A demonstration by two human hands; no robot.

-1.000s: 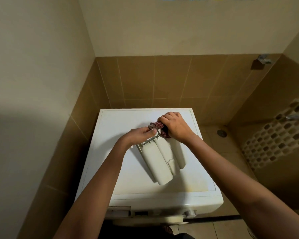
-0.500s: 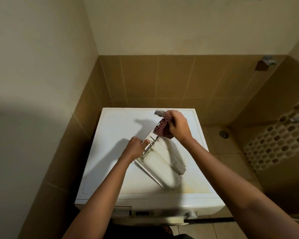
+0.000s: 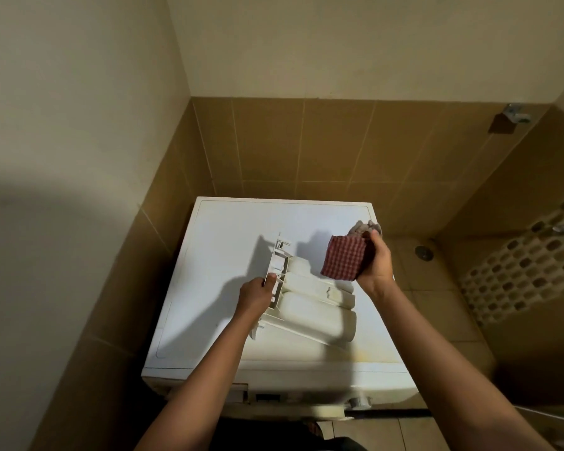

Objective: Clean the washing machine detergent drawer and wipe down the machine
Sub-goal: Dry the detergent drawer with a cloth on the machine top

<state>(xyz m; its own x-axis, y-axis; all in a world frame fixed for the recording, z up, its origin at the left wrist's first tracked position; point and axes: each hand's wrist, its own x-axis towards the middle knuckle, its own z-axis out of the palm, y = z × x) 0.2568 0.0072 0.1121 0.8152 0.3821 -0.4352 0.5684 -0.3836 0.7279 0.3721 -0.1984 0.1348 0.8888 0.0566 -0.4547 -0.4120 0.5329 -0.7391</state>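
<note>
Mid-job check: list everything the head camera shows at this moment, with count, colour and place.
washer: one, white, in the tiled corner
drawer: one, off-white, on the washer top
cloth: one, red checked, held over the drawer
knob: one, silver, washer front
drain: one, metal, floor right of the washer
wall fitting: one, metal, upper right wall
left hand: one, grips the drawer's front panel
right hand: one, holds the cloth

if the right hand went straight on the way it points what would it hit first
Probably the tiled back wall: the right hand, gripping the cloth, aims over the washing machine, clear of the drawer. Depth is unclear.
</note>
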